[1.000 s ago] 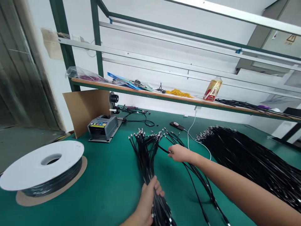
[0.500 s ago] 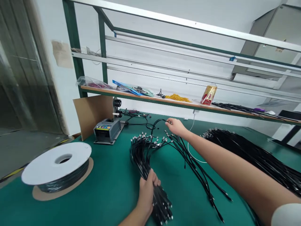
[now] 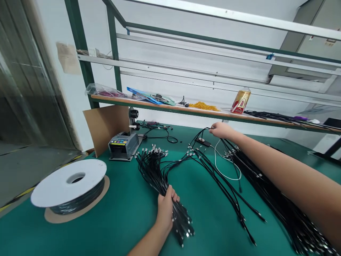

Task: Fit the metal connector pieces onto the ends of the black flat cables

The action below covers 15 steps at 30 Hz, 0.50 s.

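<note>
Working at a green table before a white wall. With the left hand, clasping a bunch of black cables around the middle, metal ends fanned toward the far side. With the right hand, reaching far, pinching leads arching back left; too small to tell how many. Seemingly only partway along: one bunch gathered, several strands lying loose to its right, and a big pile farther right, in neither fist. At left, near, a white spool; beyond it, a grey machine. Across the far side, a shelf bearing a packet.
</note>
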### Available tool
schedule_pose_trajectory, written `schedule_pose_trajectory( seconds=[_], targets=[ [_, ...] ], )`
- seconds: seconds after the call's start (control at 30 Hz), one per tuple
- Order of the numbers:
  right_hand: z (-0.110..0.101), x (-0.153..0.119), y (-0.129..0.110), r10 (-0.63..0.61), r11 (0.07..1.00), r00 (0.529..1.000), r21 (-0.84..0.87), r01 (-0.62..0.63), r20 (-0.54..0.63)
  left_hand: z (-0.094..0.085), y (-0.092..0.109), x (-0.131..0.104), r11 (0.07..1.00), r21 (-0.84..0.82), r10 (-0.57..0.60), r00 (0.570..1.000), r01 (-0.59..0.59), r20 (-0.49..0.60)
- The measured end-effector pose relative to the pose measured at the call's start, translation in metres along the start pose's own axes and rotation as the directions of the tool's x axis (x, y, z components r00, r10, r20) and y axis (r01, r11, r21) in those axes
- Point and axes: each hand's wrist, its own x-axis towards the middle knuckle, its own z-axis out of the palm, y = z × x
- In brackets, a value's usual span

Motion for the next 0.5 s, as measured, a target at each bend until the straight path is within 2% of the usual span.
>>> schedule_pose_trajectory(
  seconds=[0.2,0.3,0.4,0.5],
  targets=[
    [0.013,0.023,0.013,0.059,0.994,0.997,-0.092,-0.063,-0.042,-0.003,-0.004,0.005,0.999,0.038,-0.031,0.999,0.031,0.005],
    [0.027,0.032,0.019,0.073,0.988,0.996,-0.132,-0.08,-0.058,-0.006,-0.006,0.007,0.998,0.056,-0.041,0.999,0.04,0.013],
    [0.057,0.03,0.025,0.066,0.986,0.998,-0.153,-0.063,0.013,-0.009,-0.008,0.009,0.997,0.062,-0.038,0.999,0.037,0.019],
    [0.1,0.017,0.028,0.049,0.988,0.989,-0.154,-0.028,0.137,-0.01,-0.01,0.01,0.997,0.067,-0.043,0.999,0.042,0.02]
  ],
)
